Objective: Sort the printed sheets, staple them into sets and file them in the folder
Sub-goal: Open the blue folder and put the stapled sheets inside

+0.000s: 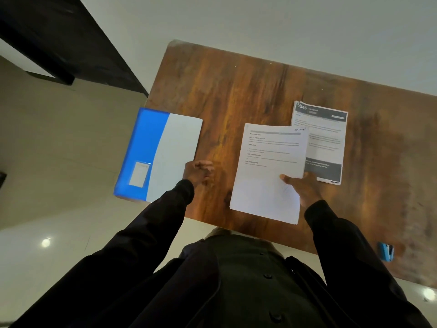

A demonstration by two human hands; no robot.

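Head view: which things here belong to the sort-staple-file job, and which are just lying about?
Job: blue folder; white sheets held by the right hand; dark-headed printed sheets; blue stapler.
Not the job: dark furniture left of the wooden table.

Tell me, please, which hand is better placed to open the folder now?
Left, probably. The left hand is right beside the edge of the folder, while the right hand grips the sheets farther from it.
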